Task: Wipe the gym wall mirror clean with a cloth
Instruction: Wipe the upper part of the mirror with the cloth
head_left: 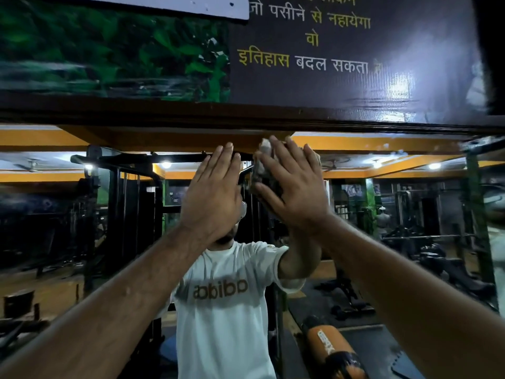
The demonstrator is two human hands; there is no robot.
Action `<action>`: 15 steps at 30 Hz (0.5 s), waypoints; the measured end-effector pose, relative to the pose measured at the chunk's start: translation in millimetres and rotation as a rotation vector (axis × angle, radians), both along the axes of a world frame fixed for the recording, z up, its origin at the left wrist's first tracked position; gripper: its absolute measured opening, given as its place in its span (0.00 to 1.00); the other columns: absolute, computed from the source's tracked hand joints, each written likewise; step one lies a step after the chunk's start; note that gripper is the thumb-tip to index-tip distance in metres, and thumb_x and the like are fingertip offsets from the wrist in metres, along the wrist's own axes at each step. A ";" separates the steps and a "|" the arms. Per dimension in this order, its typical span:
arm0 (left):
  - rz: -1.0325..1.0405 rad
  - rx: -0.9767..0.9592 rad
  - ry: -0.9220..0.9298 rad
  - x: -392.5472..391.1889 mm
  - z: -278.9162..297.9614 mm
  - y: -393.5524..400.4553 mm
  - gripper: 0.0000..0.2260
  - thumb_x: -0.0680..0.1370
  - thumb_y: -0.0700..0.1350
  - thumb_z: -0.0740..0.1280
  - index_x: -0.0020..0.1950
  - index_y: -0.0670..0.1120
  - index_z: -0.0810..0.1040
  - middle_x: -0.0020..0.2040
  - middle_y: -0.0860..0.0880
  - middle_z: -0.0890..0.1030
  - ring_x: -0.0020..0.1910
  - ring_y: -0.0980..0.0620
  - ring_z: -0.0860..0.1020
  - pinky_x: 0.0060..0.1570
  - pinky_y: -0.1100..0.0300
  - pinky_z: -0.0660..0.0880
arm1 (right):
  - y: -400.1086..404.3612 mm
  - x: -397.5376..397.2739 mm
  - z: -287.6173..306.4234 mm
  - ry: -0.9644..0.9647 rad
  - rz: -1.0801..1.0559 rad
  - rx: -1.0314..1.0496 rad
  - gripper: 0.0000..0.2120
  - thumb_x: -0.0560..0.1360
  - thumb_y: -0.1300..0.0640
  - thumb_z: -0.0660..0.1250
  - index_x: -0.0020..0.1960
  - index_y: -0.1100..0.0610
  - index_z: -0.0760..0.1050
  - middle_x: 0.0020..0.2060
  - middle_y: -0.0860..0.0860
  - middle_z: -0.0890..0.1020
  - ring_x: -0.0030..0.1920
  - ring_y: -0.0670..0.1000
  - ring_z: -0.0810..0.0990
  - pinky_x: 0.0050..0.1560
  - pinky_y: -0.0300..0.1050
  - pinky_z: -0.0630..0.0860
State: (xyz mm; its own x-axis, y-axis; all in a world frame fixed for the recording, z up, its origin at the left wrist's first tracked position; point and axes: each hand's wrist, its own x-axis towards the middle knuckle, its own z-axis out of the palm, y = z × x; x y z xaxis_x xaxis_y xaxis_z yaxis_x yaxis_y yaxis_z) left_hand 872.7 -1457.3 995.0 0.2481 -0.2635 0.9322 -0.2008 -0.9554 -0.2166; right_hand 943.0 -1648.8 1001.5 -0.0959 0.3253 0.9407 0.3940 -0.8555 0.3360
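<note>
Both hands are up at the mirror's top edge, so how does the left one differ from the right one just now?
The right hand presses a crumpled grey cloth against the gym wall mirror; the left hand holds nothing. The right hand's fingers are spread over the cloth; the left hand's lie close together. The right hand reaches nearer the dark wooden frame. Both are raised, flat and open.

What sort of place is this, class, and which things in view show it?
Most likely a gym. The wall mirror reflects a cable machine and a weight bench, and a motivational poster hangs above it.
</note>
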 end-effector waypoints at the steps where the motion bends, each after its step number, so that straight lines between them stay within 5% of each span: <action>1: -0.012 -0.001 0.004 -1.3 0.3 1.7 0.27 0.83 0.46 0.59 0.81 0.41 0.56 0.83 0.43 0.53 0.82 0.47 0.50 0.77 0.56 0.44 | -7.6 2.3 3.4 -0.012 -0.012 -0.028 0.32 0.83 0.32 0.52 0.81 0.47 0.66 0.82 0.53 0.63 0.83 0.57 0.57 0.81 0.63 0.53; 6: -0.003 -0.045 -0.032 -5.9 -2.1 16.7 0.26 0.82 0.43 0.61 0.80 0.40 0.61 0.81 0.41 0.58 0.81 0.45 0.54 0.78 0.54 0.47 | 18.4 -2.0 17.4 0.066 -0.001 0.353 0.33 0.83 0.33 0.51 0.82 0.47 0.63 0.83 0.53 0.60 0.84 0.58 0.53 0.82 0.62 0.49; 11: 0.028 -0.031 -0.022 -0.6 -7.1 28.0 0.26 0.83 0.46 0.58 0.81 0.40 0.59 0.82 0.42 0.55 0.82 0.46 0.52 0.80 0.52 0.50 | 22.1 -2.1 12.2 -0.040 -0.008 -0.022 0.32 0.83 0.34 0.55 0.81 0.48 0.66 0.82 0.54 0.63 0.83 0.57 0.56 0.81 0.63 0.52; 15: 0.025 -0.035 -0.026 -2.2 -11.6 35.6 0.26 0.83 0.46 0.59 0.80 0.40 0.60 0.82 0.42 0.56 0.82 0.46 0.53 0.80 0.53 0.49 | 40.8 -6.0 16.5 0.055 0.018 0.293 0.31 0.83 0.33 0.54 0.81 0.46 0.64 0.83 0.52 0.61 0.84 0.56 0.54 0.82 0.60 0.48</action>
State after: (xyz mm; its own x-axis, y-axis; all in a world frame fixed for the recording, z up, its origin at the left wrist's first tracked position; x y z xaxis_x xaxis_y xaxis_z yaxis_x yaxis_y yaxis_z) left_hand 870.5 -1421.6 983.4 0.2301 -0.2247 0.9469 -0.1717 -0.9671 -0.1878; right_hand 937.0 -1608.0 1018.0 -0.0451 0.0382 0.9983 0.4206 -0.9056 0.0537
